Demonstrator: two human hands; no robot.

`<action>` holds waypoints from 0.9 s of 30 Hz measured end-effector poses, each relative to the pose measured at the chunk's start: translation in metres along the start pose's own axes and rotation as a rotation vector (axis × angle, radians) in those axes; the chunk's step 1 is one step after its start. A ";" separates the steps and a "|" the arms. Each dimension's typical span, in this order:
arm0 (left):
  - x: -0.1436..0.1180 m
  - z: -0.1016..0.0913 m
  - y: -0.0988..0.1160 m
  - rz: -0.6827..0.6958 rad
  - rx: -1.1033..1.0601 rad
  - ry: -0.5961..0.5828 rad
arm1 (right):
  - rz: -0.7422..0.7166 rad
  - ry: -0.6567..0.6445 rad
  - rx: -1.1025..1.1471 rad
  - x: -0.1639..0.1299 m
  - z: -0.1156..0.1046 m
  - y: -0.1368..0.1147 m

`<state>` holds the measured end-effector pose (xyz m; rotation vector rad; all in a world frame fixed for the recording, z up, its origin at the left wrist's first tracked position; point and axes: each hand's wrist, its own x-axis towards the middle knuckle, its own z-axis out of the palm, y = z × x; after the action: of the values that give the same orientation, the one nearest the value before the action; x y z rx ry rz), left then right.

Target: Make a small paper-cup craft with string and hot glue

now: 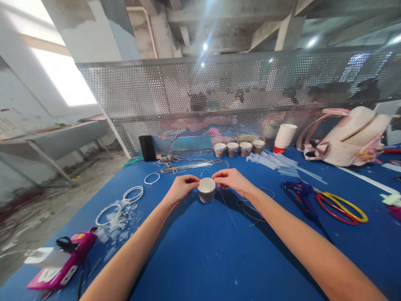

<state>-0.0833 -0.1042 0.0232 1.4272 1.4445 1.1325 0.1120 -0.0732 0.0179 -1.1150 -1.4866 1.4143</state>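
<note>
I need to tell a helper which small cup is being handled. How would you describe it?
On the blue table, look at the middle, nearer than the four cups lined along the mesh screen. This small cup stands alone, between the left hand and right hand.

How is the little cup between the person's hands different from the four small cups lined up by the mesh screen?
The cup in the hands stands alone near the middle of the blue table; the four cups stand side by side at the far edge. The left hand and right hand touch its rim from both sides; nobody touches the row. Its top looks plain white, while the row's tops look darker. All seem small, round and alike in shape.
</note>
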 end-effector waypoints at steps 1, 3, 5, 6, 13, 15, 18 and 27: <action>0.000 0.000 0.000 0.000 0.001 0.001 | 0.000 0.001 0.002 0.001 0.001 0.001; 0.000 0.000 0.000 -0.001 0.000 0.005 | 0.002 0.001 0.004 0.002 0.002 0.003; 0.000 0.000 -0.001 -0.002 -0.007 0.010 | 0.001 0.001 0.004 0.003 0.002 0.004; 0.000 0.000 -0.002 -0.004 -0.012 0.012 | 0.000 0.002 0.004 0.003 0.002 0.004; 0.002 -0.001 -0.013 -0.014 -0.055 0.029 | -0.012 0.012 0.001 0.002 0.005 0.005; 0.002 -0.001 -0.016 -0.016 -0.062 0.043 | -0.014 0.008 -0.001 0.002 0.006 0.005; 0.000 -0.001 -0.018 -0.019 -0.066 0.067 | -0.022 0.004 -0.004 0.003 0.005 0.007; -0.008 0.001 -0.016 -0.042 -0.094 0.043 | -0.068 -0.002 -0.042 0.004 0.004 0.009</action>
<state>-0.0864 -0.1117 0.0067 1.3090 1.4250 1.1957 0.1073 -0.0708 0.0089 -1.0790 -1.5472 1.3437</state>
